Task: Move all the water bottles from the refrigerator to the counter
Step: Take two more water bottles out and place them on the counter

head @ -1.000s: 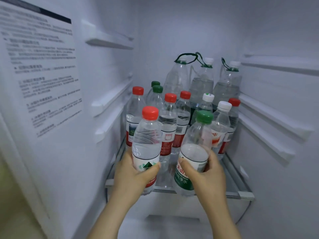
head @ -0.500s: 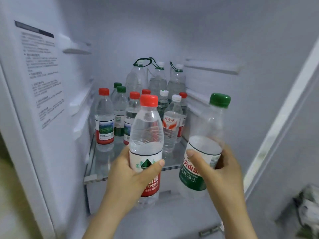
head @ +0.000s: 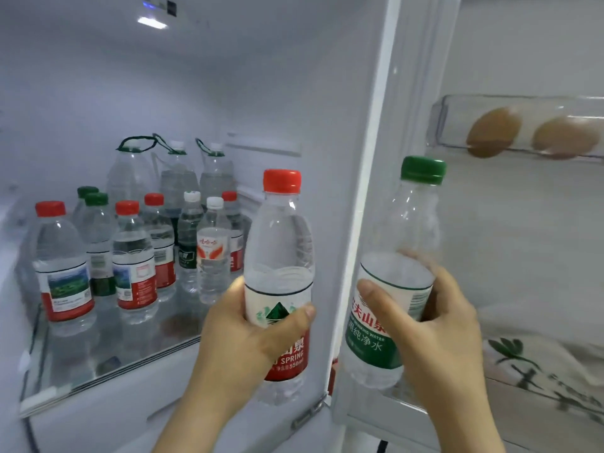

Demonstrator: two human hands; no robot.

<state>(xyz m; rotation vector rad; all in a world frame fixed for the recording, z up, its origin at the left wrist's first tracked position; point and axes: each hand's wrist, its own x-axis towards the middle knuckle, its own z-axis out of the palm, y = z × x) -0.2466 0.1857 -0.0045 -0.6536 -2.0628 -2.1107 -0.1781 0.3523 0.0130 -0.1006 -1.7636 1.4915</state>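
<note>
My left hand grips a red-capped water bottle with a red and white label, held upright in front of the open refrigerator. My right hand grips a green-capped water bottle with a green label, held upright before the open door. Several more water bottles with red, green and white caps stand on the glass shelf at the left. Three large bottles with green carry handles stand at the back.
The refrigerator's right wall edge runs between the two held bottles. A clear door bin at upper right holds two brown eggs. A leaf-patterned bag lies in the lower door shelf at the right.
Both hands have drawn their bottles out of the refrigerator and to the right. The view has swung right, bringing the door bin with eggs into sight.
</note>
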